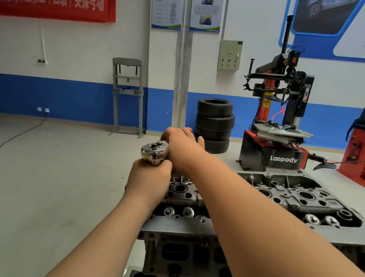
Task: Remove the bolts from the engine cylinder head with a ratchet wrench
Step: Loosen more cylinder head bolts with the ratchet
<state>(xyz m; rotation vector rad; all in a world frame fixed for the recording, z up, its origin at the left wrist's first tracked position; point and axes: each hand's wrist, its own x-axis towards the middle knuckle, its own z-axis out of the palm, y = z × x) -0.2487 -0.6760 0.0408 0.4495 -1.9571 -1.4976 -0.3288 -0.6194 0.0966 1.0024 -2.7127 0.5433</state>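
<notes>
Far left, a cable point(1, 149) trails over the floor, and a grey press point(128, 94) stands against the far wall.

The left hand point(149, 180) is closed, its fingers curled round the ratchet point(154, 152) just under the shiny head, at the left end of the cylinder head point(290, 196). Whatever socket or extension sits below is hidden by those fingers, and so is the bolt. The right hand point(181, 142) is also closed, wrapped round the handle, which runs away from the head toward the far side. A red tip shows just past the knuckles.

Right of the hands, the cylinder head lies across the near middle on its block, with open bores and valve springs showing along its length. Behind it are stacked tyres point(214, 119) and a red tyre changer point(279, 118).

The step in hand looks like working a bolt at the left end of the head: one hand steadies the drive, the other pulls. Next, the handle needs a firm, level swing while the left hand keeps the socket square on the bolt so it doesn't slip off. How loose the bolt is, or how many remain, cannot be told from here.
</notes>
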